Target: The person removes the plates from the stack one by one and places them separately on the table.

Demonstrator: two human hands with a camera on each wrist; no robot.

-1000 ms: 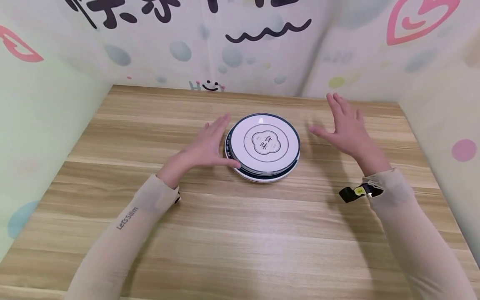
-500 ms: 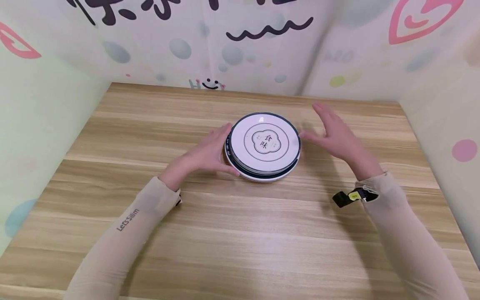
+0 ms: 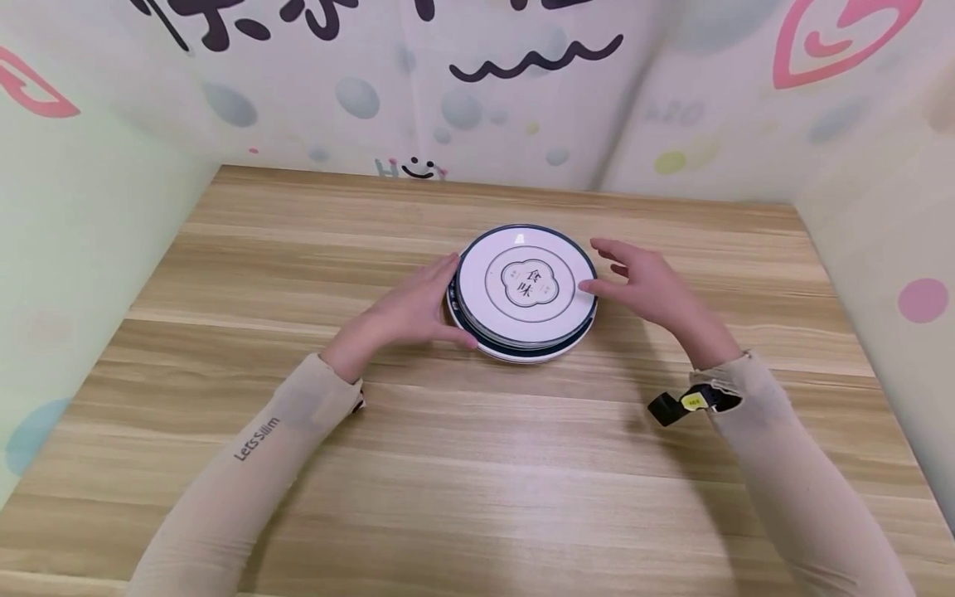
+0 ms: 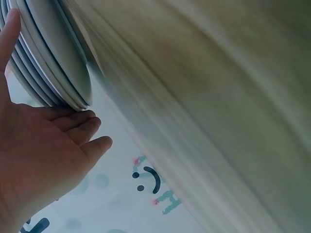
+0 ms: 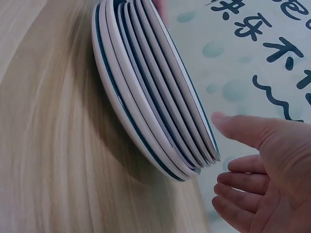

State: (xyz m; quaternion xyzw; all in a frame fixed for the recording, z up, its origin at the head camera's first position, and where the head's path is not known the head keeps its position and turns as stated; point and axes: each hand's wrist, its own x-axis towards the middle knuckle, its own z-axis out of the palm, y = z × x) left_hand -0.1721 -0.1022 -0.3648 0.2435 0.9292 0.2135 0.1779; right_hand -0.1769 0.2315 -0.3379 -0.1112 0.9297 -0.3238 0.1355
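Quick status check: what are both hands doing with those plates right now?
Left hand open, flat against stack of plates. Right hand open, thumb at the stack's right rim, contact unclear. Nothing in the way on the table.

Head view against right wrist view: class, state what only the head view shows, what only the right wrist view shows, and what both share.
Only the head view shows the top plate's face with its cloud emblem, the left hand against the stack's left edge, both sleeves and the whole wooden table. Only the right wrist view shows the stack of plates edge-on, so the separate dark-trimmed rims can be told apart. Both show the stack, the open right hand beside it, and the painted wall.
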